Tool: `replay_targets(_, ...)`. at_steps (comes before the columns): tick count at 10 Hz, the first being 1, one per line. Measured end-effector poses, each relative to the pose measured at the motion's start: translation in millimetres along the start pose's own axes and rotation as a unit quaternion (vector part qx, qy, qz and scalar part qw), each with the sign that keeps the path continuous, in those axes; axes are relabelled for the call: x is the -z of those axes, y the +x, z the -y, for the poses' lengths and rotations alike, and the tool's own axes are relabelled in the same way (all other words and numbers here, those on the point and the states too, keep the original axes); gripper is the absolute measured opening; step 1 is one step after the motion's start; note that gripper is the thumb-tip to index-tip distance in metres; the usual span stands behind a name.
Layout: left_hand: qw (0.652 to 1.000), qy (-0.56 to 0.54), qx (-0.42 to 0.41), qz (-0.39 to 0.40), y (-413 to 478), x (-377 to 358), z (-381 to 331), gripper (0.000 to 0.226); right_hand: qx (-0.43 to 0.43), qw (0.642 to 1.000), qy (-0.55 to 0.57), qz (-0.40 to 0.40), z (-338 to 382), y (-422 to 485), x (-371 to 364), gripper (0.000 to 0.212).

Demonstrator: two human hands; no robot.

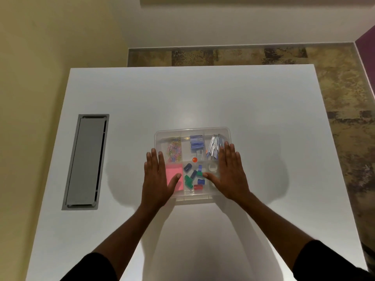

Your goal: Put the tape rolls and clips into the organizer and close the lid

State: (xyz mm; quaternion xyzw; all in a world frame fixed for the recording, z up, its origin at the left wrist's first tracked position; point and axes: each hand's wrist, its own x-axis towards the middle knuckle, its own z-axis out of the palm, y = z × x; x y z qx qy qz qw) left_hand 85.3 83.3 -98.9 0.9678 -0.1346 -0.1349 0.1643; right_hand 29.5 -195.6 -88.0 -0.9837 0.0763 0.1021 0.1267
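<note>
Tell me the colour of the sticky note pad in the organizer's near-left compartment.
Pink. The sticky note pad shows in the head view, partly under the left hand.

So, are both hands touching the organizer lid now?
Touching. The head view shows the left hand and the right hand lying flat, palms down, on the clear organizer lid, with no visible gap.

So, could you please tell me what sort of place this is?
Probably an office or meeting room: a white table with a built-in grey cable hatch, patterned carpet, and a clear stationery organizer under both flat hands.
</note>
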Motion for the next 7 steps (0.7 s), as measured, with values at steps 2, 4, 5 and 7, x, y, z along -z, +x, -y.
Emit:
replay_targets(2,0.999,-0.023,0.024,-0.015,-24.7,-21.2,4.6,0.105,-0.017,0.999,0.001,-0.044,0.6,-33.5,-22.0,0.122)
replay_targets(4,0.998,0.031,0.008,-0.048,-23.4,-33.7,9.2,0.102,-0.012,0.997,-0.020,-0.075,-1.7,-29.1,-33.5,0.114)
replay_targets(5,0.999,0.051,0.014,-0.013,-26.9,-19.2,1.1,0.103,-0.016,0.999,-0.020,-0.043,3.3,-32.5,-21.9,0.111)
replay_targets(7,0.992,0.121,0.012,0.045,-30.9,17.4,-18.4,0.105,-0.020,0.999,-0.009,0.031,10.4,-38.1,11.3,0.114)
